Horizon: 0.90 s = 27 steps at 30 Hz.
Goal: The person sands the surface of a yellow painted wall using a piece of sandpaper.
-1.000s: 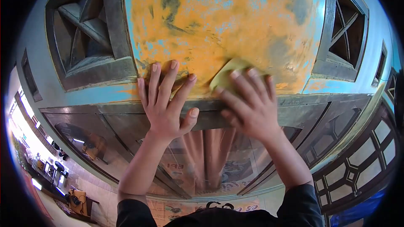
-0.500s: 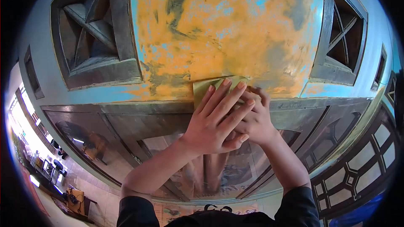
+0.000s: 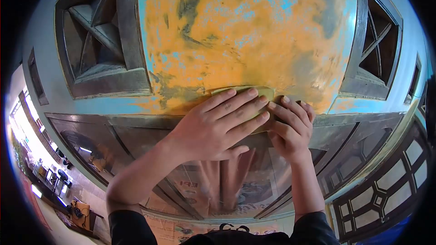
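Note:
A yellowish-green sheet of sandpaper (image 3: 268, 93) lies against the lower edge of an orange, patchily worn panel (image 3: 213, 63). My left hand (image 3: 222, 120) presses it there, fingers stretched across its face and thumb held away below. At the sheet's right edge is my right hand (image 3: 293, 129), fingers bent, the index fingertip on or just beside the edge. Its thumb is partly hidden. Blue and dark grey patches show through the orange. Directly beneath the panel runs a dark wooden rail (image 3: 338, 120), which the sheet's lower part overlaps.
Dark carved wooden vents flank the panel, one at left (image 3: 97, 41) and one at right (image 3: 379, 41). Below the rail are glazed wooden panes (image 3: 234, 186) with reflections. A lattice door (image 3: 386, 190) stands at lower right. A brown bag (image 3: 80, 213) rests at lower left.
My right hand has come off the back of my left hand and moved right to the sheet's edge. My left hand has shifted slightly left and lies flatter.

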Motion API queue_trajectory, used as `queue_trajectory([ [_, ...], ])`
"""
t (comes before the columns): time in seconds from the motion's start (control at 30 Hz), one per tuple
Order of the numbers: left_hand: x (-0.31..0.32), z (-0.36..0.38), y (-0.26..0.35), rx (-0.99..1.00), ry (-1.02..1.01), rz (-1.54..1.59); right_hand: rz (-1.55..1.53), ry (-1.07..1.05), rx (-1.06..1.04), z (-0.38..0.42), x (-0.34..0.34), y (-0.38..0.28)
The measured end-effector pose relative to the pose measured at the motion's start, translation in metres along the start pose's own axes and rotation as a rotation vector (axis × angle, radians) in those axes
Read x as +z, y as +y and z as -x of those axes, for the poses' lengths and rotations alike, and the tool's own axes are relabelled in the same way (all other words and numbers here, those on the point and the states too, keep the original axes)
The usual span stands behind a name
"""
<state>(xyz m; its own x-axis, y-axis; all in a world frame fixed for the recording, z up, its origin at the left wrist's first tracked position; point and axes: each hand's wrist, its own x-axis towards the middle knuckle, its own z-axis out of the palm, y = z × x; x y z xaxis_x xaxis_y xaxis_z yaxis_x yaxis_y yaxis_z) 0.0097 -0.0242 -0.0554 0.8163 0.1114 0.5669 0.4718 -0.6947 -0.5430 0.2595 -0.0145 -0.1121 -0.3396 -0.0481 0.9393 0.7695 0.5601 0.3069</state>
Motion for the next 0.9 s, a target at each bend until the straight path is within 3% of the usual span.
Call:
queue_trajectory([
  [0.1,-0.01,0.0,-0.006,0.045,0.002,0.024,-0.079,0.002,0.042,0.0,-0.003,0.002],
  [0.2,0.013,0.004,-0.018,0.155,0.163,-0.145,-0.078,0.046,0.054,0.003,0.004,0.002],
  [0.3,0.018,-0.003,-0.015,0.143,0.252,-0.068,-0.048,0.054,0.073,0.006,0.007,0.002],
  [0.43,0.021,-0.014,-0.012,0.187,0.211,-0.115,-0.05,0.057,0.068,0.011,0.009,0.004],
  [0.57,0.016,0.001,-0.017,0.095,0.052,-0.303,-0.08,0.212,0.008,0.011,0.02,0.008],
  [0.6,0.01,0.006,-0.021,-0.025,0.074,-0.306,-0.069,0.283,-0.002,0.01,0.023,0.009],
  [0.67,-0.003,0.019,-0.028,-0.264,0.109,-0.308,0.011,0.228,0.069,0.015,0.021,0.007],
  [0.7,0.0,0.029,-0.031,-0.271,0.029,-0.449,0.04,0.222,0.105,0.015,0.021,0.004],
  [0.8,0.029,0.048,-0.003,-0.21,0.064,-0.342,0.097,0.209,0.18,0.018,0.023,0.001],
  [0.83,0.028,0.048,-0.008,-0.166,0.056,-0.438,0.122,0.211,0.195,0.018,0.024,-0.001],
  [0.9,0.007,0.035,-0.02,-0.343,0.034,-0.399,0.143,0.215,0.236,0.019,0.025,-0.003],
])
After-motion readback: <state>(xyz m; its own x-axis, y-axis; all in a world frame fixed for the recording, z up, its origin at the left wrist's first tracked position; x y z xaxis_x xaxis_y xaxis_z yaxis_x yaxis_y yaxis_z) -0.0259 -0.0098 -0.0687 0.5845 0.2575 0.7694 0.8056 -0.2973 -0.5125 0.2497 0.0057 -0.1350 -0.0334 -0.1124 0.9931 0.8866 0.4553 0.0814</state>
